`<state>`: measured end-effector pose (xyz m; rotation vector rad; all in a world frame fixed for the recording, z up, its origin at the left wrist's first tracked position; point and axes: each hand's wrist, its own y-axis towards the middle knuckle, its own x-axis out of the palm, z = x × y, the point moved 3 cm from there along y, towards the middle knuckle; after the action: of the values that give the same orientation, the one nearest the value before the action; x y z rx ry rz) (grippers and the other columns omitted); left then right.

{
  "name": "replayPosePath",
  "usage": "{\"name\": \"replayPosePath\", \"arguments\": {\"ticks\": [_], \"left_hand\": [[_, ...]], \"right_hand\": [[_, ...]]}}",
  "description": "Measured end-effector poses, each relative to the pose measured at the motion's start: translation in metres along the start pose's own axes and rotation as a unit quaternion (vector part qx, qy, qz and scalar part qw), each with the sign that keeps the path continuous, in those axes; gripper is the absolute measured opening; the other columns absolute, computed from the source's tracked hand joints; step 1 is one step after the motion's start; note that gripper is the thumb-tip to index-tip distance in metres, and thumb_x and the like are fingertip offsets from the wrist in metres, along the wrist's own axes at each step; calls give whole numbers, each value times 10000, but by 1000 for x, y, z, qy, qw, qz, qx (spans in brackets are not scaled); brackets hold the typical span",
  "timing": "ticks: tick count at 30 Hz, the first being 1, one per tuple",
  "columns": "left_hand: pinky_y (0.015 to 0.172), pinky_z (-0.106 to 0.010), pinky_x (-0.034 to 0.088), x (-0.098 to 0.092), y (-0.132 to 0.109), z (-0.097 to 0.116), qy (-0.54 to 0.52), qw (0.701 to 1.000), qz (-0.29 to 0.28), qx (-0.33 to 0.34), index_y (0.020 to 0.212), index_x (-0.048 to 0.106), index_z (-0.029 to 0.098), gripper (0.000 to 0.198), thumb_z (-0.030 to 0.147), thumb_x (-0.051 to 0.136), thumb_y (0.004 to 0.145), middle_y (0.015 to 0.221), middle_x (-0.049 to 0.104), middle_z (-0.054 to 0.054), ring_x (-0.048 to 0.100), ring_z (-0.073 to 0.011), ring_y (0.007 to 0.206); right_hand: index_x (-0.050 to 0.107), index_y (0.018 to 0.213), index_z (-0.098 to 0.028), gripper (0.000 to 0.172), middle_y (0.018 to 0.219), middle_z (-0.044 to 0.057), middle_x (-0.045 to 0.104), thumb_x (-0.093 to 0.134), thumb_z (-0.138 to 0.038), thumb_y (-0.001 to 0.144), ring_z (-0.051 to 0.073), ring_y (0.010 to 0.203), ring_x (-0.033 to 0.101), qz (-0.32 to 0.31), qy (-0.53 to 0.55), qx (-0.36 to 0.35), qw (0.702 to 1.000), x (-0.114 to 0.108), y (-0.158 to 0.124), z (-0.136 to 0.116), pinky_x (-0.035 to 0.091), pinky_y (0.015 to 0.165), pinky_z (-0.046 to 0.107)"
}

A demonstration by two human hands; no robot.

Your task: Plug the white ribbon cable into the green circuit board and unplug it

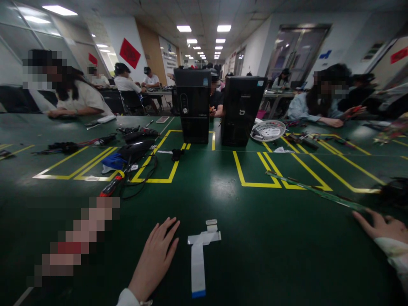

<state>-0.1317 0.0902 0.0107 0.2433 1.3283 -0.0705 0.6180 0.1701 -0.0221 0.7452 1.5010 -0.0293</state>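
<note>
1. The white flat ribbon cable (198, 259) lies on the green bench (255, 255) at the near edge, just right of the person's left hand (156, 259). They look apart, with a thin strip of bench showing between the fingers and the cable.
2. Its long axis runs near to far. The blue-tipped end points toward the person, and the far end carries a short crosswise strip and a small pale tab, so the whole looks like a T.
3. The left hand is by far the nearer of the two. It rests palm down on the bench, fingers extended and loosely together, pointing away and a little to the right. It holds nothing.
4. The right hand (381, 225) is well apart, at the right edge of the scene. Its fingers are spread flat and point left, and it holds nothing. Their tips sit at or on the near end of a long narrow green strip (315, 191) that slants away to the far left; I cannot tell whether they press it.
5. Farther off, two black computer towers (216, 106) stand upright side by side among yellow tape markings (251, 174). A white fan grille (268, 129) lies to their right, and a red-handled tool (110, 187) with black cables lies to the left. Other people sit working at the far benches.
</note>
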Motion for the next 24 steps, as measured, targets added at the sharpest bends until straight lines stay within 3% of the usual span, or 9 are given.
{"name": "replayPosePath", "arguments": {"ticks": [2,4,9,14,18,24], "left_hand": [[1070,-534,334,-1,1,0,0,1000,2,2,1397,392,271,483,407,369,934,1452,427,-62,387,-267,1329],[1076,-527,328,-2,1,1,2,1000,1,4,1399,389,269,483,405,366,936,1454,425,-61,388,-260,1329],[1063,-536,344,0,0,0,9,1000,-13,-6,1403,382,265,496,424,361,934,1466,406,-68,376,-266,1336],[1063,-531,347,1,0,-2,14,1000,-7,2,1397,391,264,490,419,363,933,1459,417,-65,382,-264,1333],[1081,-515,328,2,1,-1,19,1000,8,16,1393,400,246,479,390,357,937,1444,436,-68,389,-248,1329],[1063,-523,350,3,0,-2,12,1000,14,14,1401,384,261,490,401,374,931,1444,435,-68,392,-261,1326]], "right_hand": [[633,1138,20,1482,1029,446,487,66,-1034,264,508,985,497,-72,24,44,996,2,1,3,222,621,477],[598,1194,9,1496,1135,439,450,97,-1036,249,511,1052,462,-115,38,59,991,2,0,3,230,643,490],[580,1241,-56,1244,1186,380,458,141,-969,520,443,1115,448,-126,38,-9,991,-1,-23,-16,251,679,521],[536,1296,-98,953,1259,315,442,112,-766,765,397,1227,387,-137,23,-73,988,-13,-60,-63,312,793,554],[496,1335,-143,697,1330,248,408,182,-548,863,371,1257,377,-160,-1,-94,983,-25,-78,-105,320,913,559],[467,1357,-186,608,1316,200,429,197,-488,904,343,1240,410,-138,-4,-174,975,-35,-96,-164,344,965,576]]}}
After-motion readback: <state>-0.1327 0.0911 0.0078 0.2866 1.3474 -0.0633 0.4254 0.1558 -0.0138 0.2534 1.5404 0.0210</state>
